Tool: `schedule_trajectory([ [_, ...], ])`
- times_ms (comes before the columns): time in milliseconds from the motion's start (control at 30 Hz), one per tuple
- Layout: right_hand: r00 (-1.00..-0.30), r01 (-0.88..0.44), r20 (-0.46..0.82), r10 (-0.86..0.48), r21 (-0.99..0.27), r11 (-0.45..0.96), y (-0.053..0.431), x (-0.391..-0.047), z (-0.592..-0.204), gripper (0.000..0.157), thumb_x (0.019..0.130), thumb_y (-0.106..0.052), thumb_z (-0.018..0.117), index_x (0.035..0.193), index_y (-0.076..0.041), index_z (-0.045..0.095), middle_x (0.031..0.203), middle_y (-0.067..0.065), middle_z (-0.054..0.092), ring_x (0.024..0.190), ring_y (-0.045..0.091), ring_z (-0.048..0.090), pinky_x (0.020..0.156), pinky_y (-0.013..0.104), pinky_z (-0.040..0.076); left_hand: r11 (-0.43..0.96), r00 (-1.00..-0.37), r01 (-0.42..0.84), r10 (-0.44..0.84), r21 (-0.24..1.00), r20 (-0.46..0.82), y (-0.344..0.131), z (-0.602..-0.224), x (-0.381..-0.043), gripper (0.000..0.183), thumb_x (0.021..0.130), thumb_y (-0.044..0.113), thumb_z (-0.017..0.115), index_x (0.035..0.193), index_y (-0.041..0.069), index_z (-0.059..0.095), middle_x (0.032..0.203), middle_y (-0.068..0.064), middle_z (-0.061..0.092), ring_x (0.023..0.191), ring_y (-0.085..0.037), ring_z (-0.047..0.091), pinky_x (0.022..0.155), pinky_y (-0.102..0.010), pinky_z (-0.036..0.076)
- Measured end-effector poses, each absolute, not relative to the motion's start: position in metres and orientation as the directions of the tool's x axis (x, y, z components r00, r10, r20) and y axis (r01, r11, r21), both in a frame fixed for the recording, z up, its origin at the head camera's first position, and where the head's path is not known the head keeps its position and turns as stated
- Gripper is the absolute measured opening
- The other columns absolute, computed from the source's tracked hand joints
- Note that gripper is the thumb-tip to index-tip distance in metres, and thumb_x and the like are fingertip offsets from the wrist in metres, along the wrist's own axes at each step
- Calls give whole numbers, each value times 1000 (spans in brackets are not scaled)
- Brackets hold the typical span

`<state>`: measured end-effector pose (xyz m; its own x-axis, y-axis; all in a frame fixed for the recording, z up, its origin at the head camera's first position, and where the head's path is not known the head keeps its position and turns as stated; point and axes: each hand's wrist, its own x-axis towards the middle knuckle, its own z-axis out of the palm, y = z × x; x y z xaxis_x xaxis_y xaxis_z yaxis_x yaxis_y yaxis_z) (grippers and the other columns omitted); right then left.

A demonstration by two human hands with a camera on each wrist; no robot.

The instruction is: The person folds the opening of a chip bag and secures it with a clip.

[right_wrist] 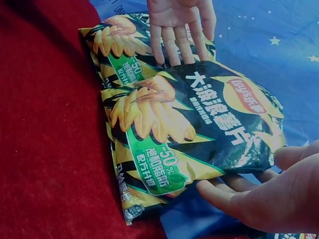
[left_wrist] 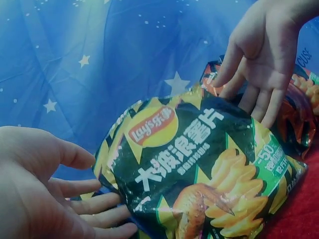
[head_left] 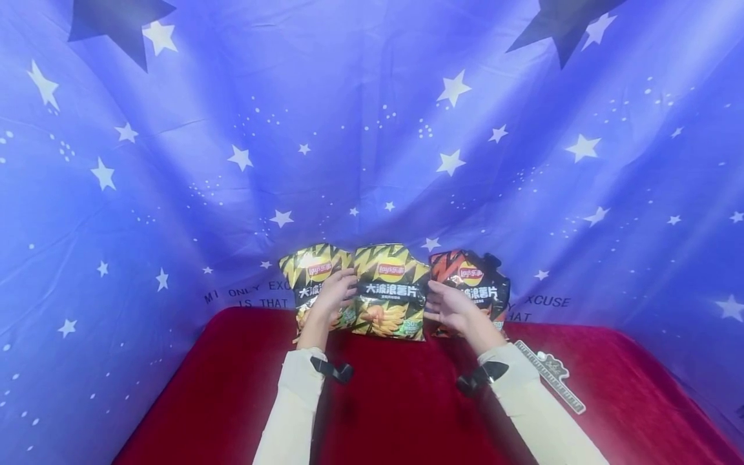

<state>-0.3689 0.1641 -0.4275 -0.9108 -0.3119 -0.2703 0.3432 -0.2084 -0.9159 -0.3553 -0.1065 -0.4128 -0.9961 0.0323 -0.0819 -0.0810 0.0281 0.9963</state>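
Three bags of Lay's wavy potato chips stand side by side against the blue cloth. The middle yellow-and-black chip bag [head_left: 388,310] has a hand at each side edge. My left hand [head_left: 334,294] is between it and the left yellow-and-black chip bag [head_left: 307,266], with fingers extended toward the middle bag's edge. My right hand [head_left: 456,307] is at the opposite edge, in front of the red-and-black chip bag [head_left: 447,263], partly covering it. In the right wrist view, the right fingers [right_wrist: 219,196] reach along the middle bag's edge, their tips partly hidden. Neither hand curls round a bag.
A red velvet cloth [head_left: 401,400] covers the table. Right of the right forearm lies a white ruler-like piece [head_left: 549,374] with a decorated edge. Behind the bags hangs a blue star-printed cloth [head_left: 372,161] with lettering low down.
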Motion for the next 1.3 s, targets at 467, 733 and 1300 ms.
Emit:
schedule_trajectory([
  [467,-897,366,-300,-324,-916,-166,163,-368,-427,65,111,-27,35,161,-2,1,165,34,-4,155,49,0,126,58,16,-118,-994,-7,-111,993,-20,-97,-433,-364,38,101,8,59,136,-5,56,140,-30,56,130,-48,55,106,-59,49],
  [733,-899,322,-267,-347,-940,-112,173,-369,-413,66,112,-25,32,161,0,-4,167,31,-3,155,50,3,125,58,20,-97,-992,46,-124,994,34,-92,-427,-364,32,99,10,63,129,-1,62,122,-19,66,101,-24,62,98,-53,57],
  [1300,-907,9,-72,-416,-988,153,224,-333,-344,62,108,-32,50,153,7,33,148,23,52,113,21,68,100,45,56,-42,-958,199,202,979,204,-105,-367,-331,36,101,10,61,135,-2,56,136,-18,54,107,-24,64,86,-46,62],
])
